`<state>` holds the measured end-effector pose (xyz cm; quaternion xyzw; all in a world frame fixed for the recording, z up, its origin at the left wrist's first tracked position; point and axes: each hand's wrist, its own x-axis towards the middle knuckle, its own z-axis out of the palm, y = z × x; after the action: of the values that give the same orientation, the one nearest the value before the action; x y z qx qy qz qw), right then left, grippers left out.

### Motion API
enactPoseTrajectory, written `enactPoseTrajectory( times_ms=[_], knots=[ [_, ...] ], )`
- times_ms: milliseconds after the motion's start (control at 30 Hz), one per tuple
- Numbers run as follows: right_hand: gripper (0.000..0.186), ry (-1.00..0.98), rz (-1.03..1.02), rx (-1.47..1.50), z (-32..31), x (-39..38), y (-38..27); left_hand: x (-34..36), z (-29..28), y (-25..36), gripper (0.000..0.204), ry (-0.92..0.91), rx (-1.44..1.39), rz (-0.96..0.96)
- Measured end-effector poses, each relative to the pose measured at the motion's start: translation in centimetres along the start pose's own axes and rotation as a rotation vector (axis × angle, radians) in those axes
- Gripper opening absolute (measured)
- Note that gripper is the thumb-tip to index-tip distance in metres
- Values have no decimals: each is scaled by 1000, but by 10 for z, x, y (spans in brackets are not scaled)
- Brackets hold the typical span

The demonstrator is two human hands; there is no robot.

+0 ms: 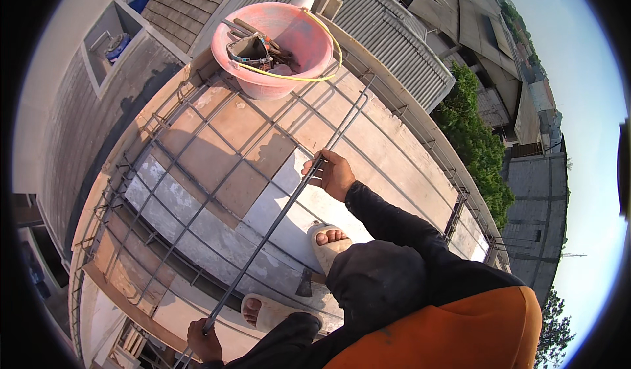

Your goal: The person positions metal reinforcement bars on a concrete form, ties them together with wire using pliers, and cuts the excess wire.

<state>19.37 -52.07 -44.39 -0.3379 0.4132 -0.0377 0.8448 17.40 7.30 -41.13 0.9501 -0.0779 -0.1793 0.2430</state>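
A pair of long, thin steel bars (264,241) slants across the middle of the view, with bent ends at the top. My left hand (205,341) is closed around them at the lower left. Farther up, my right hand (334,175) grips the same bars between thumb and fingers. Below the bars lies a grid of tied steel rods (209,197) over brown and whitish boards (223,165). My feet, in cream sandals (323,254), stand on the boards among the rods.
A pink bucket (282,90) with a yellow handle stands on the far side, holding several hand tools. A raised board edge (388,83) with steel cages borders the platform. Beyond are corrugated roofs (384,34), a green tree (470,139) and a grey block wall (536,205).
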Motion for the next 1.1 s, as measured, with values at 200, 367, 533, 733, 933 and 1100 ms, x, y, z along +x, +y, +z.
enactPoseTrajectory(
  times_ms=[200, 367, 533, 733, 933, 1100],
  knots=[
    [31, 5, 65, 30, -15, 4, 16, -8, 19, -7, 10, 85, 93, 63],
    [30, -20, 109, 60, -25, -3, 27, -16, 23, -25, 10, 84, 142, 146],
    [30, -17, 141, 108, -31, 1, 38, -29, 28, -36, 12, 126, 163, 155],
    [35, 27, 123, 97, -38, 23, 30, -6, 45, -21, 14, 176, 197, 131],
    [58, 215, 92, -288, -43, 32, 36, 7, 44, -11, 15, 206, 229, 181],
    [65, 252, 80, -744, -39, 26, 13, 6, 47, -18, 16, 208, 218, 175]
  ],
)
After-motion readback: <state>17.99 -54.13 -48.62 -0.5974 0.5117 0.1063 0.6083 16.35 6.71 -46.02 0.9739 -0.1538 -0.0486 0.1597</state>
